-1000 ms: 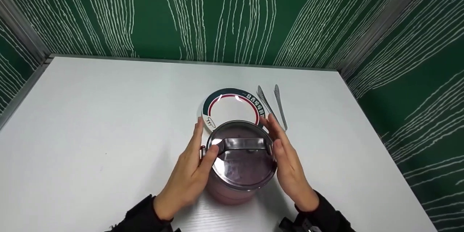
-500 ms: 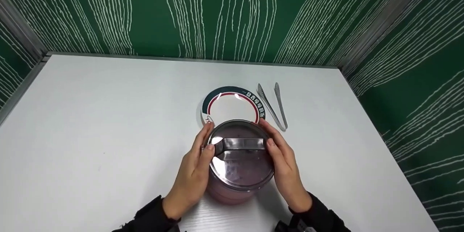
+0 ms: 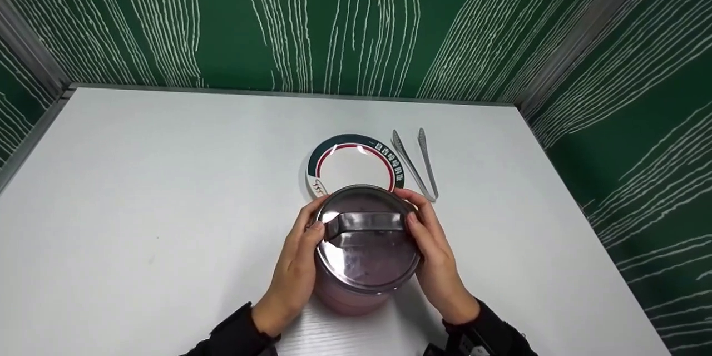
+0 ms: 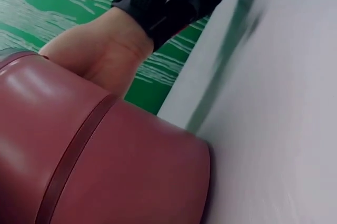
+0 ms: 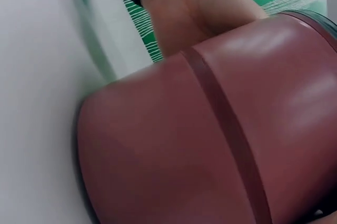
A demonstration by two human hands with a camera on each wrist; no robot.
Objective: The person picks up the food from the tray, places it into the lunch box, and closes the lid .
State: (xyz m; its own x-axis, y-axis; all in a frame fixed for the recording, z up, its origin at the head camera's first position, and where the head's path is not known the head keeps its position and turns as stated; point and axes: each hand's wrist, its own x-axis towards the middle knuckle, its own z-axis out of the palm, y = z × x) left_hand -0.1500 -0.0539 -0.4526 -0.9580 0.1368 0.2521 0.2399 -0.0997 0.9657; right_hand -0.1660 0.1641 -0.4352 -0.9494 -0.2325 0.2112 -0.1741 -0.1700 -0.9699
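A reddish-pink food canister (image 5: 152,139) with a dark band round it stands upright on the white table. Its smoky, see-through lid (image 3: 367,261) has a broad handle across the top. My left hand (image 3: 289,272) holds the canister's left side, thumb at the lid's rim near the handle's end. On the opposite side, my right hand (image 3: 439,267) grips it the same way, with the thumb by the handle's right end. Fingers of both hands curl round the far side, partly hidden. In the left wrist view the canister's side (image 4: 137,166) meets the tabletop at its base.
Just behind the canister lies a round plate (image 3: 356,169) with a dark green and red rim, its near part covered by the lid. Metal tongs (image 3: 425,178) lie spread to its right. A green wall with white streaks (image 3: 233,55) borders the table's back.
Both hands have closed in from straight fingers beside the canister to a hold round its upper sides, thumbs at the lid's rim. The canister has hardly moved.
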